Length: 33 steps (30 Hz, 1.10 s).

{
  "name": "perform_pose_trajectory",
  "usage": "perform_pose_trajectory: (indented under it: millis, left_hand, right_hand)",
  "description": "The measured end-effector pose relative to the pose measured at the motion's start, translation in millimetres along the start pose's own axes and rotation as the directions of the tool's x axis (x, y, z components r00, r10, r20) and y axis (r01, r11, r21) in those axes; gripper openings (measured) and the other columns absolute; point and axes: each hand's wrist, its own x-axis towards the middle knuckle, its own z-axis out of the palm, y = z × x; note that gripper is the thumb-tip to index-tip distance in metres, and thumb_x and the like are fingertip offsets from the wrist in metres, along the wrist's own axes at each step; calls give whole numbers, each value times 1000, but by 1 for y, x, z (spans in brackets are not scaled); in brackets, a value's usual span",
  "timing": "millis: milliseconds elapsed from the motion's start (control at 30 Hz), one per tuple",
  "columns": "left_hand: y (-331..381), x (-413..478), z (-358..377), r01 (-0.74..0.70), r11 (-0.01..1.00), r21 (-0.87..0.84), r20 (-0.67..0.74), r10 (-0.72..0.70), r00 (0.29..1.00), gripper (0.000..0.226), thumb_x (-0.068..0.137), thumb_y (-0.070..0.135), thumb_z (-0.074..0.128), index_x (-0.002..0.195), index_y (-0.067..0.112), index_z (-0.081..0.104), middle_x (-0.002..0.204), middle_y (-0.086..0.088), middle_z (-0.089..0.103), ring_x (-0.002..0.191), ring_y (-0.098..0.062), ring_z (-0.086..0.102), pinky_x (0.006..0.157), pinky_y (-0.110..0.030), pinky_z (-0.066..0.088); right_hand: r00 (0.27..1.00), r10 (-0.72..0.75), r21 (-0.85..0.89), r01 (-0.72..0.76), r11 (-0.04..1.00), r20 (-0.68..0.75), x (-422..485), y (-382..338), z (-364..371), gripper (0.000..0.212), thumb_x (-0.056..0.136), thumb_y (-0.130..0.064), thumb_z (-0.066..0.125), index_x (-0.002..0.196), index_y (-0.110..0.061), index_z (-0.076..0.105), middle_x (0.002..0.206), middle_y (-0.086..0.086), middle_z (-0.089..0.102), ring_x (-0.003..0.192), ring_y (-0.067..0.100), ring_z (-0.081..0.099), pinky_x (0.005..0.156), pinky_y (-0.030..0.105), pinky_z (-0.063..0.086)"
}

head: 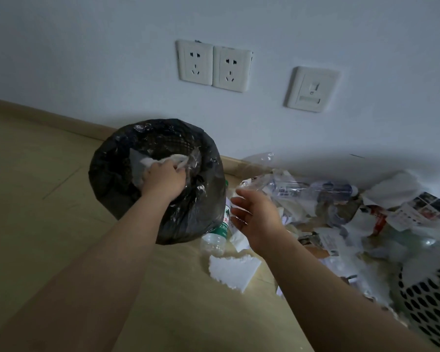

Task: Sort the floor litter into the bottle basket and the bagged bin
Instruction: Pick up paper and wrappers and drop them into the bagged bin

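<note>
The left hand reached into the mouth of the black-bagged bin, its fingers pinching crumpled white paper together with clear plastic film. The right hand hovered open just right of the bin, fingers spread. A green-labelled water bottle lay on the floor against the bin; the white perforated basket stood at near right, beside the litter pile.
</note>
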Motion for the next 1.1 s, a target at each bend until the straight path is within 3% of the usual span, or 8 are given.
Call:
perform_pose_trajectory:
  millis: [233,300,433,600,733,867,967,1100]
  left_hand:
    - [28,-20,-6,-107,980,168,-321,157,934,31,96,28,39,121,22,57,127,-7,53,124,-29,37,99,-42,29]
    - [36,-25,-6,-110,974,196,-313,168,935,31,97,28,38,119,21,58,117,-7,59,121,-29,37,97,-41,28]
    - [35,-20,-8,-2,999,36,-166,8,986,36,97,19,37,132,16,47,130,-18,49,125,-35,36,102,-43,34]
    - [20,-10,1,69,998,9,-129,-67,989,33,94,14,48,127,6,48,131,-21,43,119,-38,45,96,-42,40]
    - [17,-9,2,82,964,253,-141,-47,989,28,91,23,54,119,16,57,124,-17,53,121,-34,41,98,-45,34]
    - [25,-15,-1,18,920,391,-228,78,971,37,89,33,52,124,21,55,140,-12,40,131,-34,25,106,-47,24]
    - [36,-25,6,-228,929,290,-389,332,859,36,83,18,57,119,15,56,146,-10,32,135,-33,22,106,-46,20]
    - [64,-52,32,-618,728,297,-474,674,566,26,64,4,59,89,10,65,112,-14,60,108,-39,52,87,-47,40]
  right_hand:
    - [994,55,-101,-64,993,-89,8,3,-36,13,93,-16,53,101,-9,59,79,4,60,69,17,55,62,26,47]
    - [990,53,-116,-69,991,-129,9,4,-50,12,92,-16,53,101,-9,59,79,4,59,69,17,55,63,26,47]
    - [978,58,-155,-90,984,-199,7,7,-79,15,93,-16,53,104,-8,59,80,5,60,67,17,54,62,25,44]
    - [965,60,-204,-114,972,-255,4,13,-107,13,92,-13,53,102,-7,59,77,6,58,63,18,51,61,26,42]
    - [971,70,-273,-133,953,-228,3,18,-114,6,92,-14,54,92,-9,58,77,6,58,64,18,52,62,26,43]
    - [976,71,-335,-138,932,-205,4,19,-115,7,93,-16,54,88,-12,57,78,7,59,65,18,53,63,27,44]
    - [977,83,-351,-150,924,-197,3,20,-115,7,93,-17,54,89,-12,56,80,7,59,66,18,53,63,26,44]
    - [978,64,-381,-137,914,-199,3,22,-117,7,93,-15,53,87,-12,56,80,7,59,66,18,53,62,26,44]
